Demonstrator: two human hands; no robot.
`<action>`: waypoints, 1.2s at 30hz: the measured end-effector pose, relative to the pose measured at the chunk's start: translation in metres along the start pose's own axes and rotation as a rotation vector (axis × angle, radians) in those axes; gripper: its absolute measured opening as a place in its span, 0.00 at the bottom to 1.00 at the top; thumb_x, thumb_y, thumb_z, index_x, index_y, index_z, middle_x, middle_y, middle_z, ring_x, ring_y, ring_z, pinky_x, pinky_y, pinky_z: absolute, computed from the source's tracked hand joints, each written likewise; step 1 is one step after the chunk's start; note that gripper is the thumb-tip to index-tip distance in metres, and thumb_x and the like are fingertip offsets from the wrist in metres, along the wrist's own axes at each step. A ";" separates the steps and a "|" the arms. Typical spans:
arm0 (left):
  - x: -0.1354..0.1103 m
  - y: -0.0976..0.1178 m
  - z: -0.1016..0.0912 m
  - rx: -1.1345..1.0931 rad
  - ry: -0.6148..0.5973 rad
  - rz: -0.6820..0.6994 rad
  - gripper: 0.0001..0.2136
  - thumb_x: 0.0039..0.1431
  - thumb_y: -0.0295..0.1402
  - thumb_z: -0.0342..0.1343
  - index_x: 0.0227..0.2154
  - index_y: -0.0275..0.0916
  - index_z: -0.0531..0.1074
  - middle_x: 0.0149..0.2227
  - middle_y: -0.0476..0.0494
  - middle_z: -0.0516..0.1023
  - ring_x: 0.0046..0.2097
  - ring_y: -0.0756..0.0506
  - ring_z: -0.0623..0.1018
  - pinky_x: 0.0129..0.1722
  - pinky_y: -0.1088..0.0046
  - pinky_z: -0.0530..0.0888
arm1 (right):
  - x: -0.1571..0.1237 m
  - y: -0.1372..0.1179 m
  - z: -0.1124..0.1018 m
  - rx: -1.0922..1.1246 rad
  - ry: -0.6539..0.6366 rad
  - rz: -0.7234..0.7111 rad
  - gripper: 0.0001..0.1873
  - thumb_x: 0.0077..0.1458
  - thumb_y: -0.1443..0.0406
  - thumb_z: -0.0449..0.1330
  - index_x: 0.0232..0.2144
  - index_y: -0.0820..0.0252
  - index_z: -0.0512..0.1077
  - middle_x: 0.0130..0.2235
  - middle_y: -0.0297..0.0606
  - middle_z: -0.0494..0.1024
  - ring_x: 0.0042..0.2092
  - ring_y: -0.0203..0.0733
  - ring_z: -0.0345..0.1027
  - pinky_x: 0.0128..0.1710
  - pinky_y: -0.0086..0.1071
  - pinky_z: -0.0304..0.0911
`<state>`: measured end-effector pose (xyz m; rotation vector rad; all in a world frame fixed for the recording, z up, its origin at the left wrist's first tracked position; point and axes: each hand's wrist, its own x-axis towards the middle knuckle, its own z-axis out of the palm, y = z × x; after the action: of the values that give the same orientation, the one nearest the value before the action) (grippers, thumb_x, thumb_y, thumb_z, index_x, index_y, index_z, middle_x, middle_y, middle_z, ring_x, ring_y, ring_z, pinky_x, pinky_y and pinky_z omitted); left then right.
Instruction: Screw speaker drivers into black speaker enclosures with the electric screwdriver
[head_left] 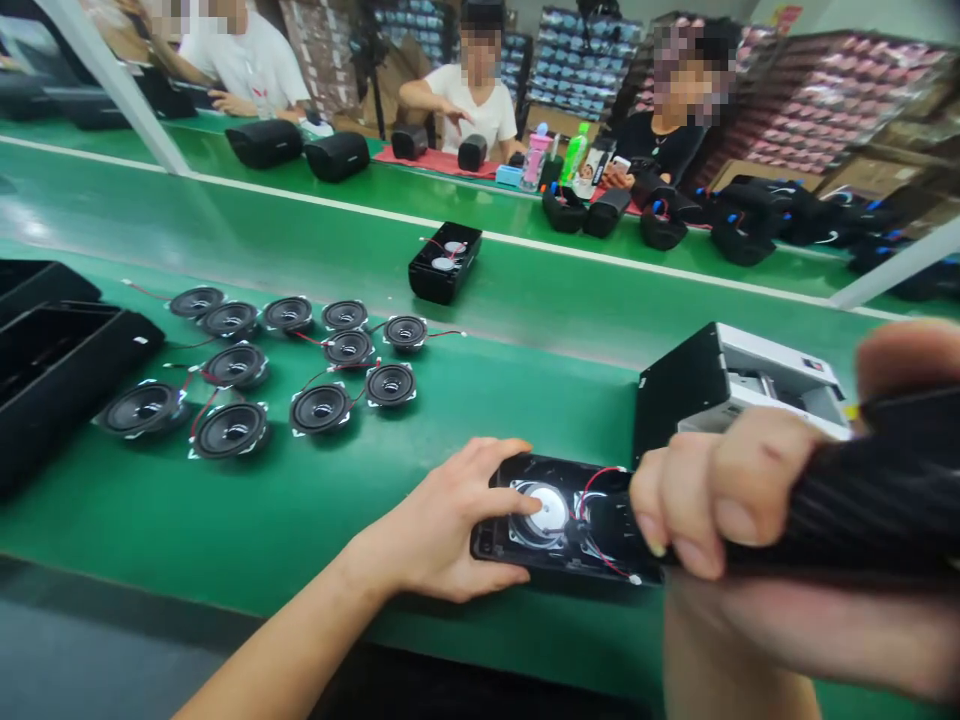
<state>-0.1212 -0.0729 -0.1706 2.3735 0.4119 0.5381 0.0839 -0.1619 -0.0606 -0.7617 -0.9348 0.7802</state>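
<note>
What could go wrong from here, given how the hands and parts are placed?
The black object in the right hand might catch the loose red wires on the black housing. The left hand has a fingertip on the silvery driver back, so a slip could perhaps hurt it. Among the loose speakers, leads lie against neighbours, so lifting one may drag another.

Upper right: tall pinkish stacks [832, 105]. Upper centre: a pink bottle [535, 160], a green bottle [575, 153] (light-blue box [509, 177] to their left) and a person in white [480, 118].
</note>
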 end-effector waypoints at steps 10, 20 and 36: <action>0.005 0.000 -0.001 0.004 0.005 0.031 0.20 0.55 0.42 0.72 0.50 0.47 0.81 0.68 0.38 0.66 0.64 0.34 0.70 0.65 0.51 0.72 | -0.016 0.052 0.011 0.041 -0.086 -0.017 0.32 0.61 0.38 0.68 0.58 0.48 0.78 0.23 0.30 0.74 0.17 0.39 0.62 0.16 0.32 0.64; 0.006 0.001 -0.001 0.001 0.002 0.034 0.18 0.56 0.43 0.72 0.49 0.46 0.82 0.67 0.38 0.67 0.63 0.35 0.70 0.65 0.54 0.72 | -0.021 0.062 0.011 0.052 -0.035 0.009 0.33 0.60 0.39 0.69 0.58 0.49 0.78 0.24 0.29 0.73 0.17 0.37 0.61 0.16 0.30 0.65; 0.006 -0.002 0.000 -0.011 0.021 0.069 0.19 0.57 0.45 0.72 0.49 0.46 0.81 0.67 0.38 0.67 0.63 0.34 0.70 0.65 0.52 0.72 | -0.025 0.063 0.013 0.042 -0.109 0.031 0.23 0.65 0.43 0.64 0.55 0.45 0.79 0.24 0.29 0.75 0.18 0.38 0.61 0.19 0.31 0.64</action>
<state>-0.1164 -0.0691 -0.1705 2.3806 0.3366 0.5954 0.0475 -0.1485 -0.1176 -0.7039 -1.0035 0.8732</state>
